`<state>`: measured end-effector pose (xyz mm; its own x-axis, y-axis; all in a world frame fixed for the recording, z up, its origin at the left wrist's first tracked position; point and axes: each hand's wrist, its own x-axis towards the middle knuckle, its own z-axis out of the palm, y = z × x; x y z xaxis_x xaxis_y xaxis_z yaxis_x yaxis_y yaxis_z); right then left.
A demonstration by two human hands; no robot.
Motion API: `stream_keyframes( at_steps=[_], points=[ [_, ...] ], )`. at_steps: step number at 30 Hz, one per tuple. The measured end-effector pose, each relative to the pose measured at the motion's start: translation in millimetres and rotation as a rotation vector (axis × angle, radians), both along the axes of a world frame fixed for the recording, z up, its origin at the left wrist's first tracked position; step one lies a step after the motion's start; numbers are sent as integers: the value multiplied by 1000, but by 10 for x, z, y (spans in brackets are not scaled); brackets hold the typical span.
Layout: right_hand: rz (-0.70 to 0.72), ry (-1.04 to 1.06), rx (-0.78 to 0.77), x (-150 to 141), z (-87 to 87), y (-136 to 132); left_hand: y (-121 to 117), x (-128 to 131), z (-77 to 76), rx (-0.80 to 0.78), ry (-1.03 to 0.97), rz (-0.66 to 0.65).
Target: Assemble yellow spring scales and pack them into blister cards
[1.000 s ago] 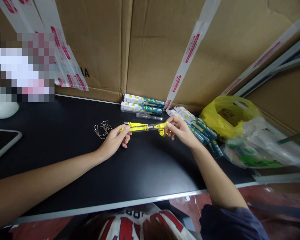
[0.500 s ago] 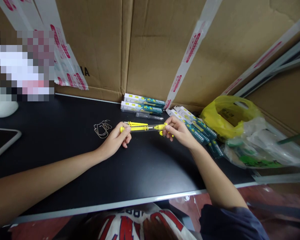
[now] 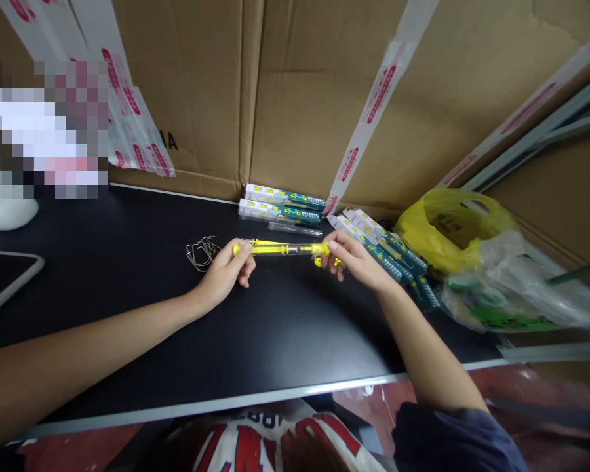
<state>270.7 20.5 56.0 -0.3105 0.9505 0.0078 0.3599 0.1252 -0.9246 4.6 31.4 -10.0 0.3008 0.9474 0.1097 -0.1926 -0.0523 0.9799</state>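
A slim spring scale (image 3: 295, 250), a clear tube with yellow parts and a metal spring inside, is held level between my two hands above the table. My left hand (image 3: 230, 265) pinches its yellow left end between thumb and fingers. Closed on the yellow right end is my right hand (image 3: 349, 257). Just behind the tube lie more yellow parts (image 3: 263, 242), partly covered by it. Small yellow pieces (image 3: 319, 261) show under my right fingers. Bent metal hooks (image 3: 201, 253) lie in a heap left of my left hand. An empty clear tube (image 3: 295, 229) rests farther back.
Printed boxes (image 3: 281, 211) lie against the cardboard at the back; several more boxes (image 3: 388, 252) are piled beside my right hand. A yellow plastic bag (image 3: 425, 226) and a clear bag (image 3: 516, 288) sit at right. A white-edged device (image 3: 7, 282) is at left.
The yellow piece at the tube's right end now sits farther right, by my right fingertips. My left hand has shifted slightly left. Both hands keep hold of the spring scale.
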Motion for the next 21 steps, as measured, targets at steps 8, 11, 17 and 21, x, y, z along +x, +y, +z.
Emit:
stream_keyframes(
  at_steps=[8,11,17,21],
  points=[
    [39,-59,94,22,0,-26,-3,1,13,-22,3,23],
    [30,-81,157,12,2,-33,-2,0,24,-18,5,23],
    [13,-84,195,5,-3,-27,-9,-2,35,-6,8,21],
    [5,-79,183,8,-8,-22,-15,-1,43,-22,-3,29]
  ],
)
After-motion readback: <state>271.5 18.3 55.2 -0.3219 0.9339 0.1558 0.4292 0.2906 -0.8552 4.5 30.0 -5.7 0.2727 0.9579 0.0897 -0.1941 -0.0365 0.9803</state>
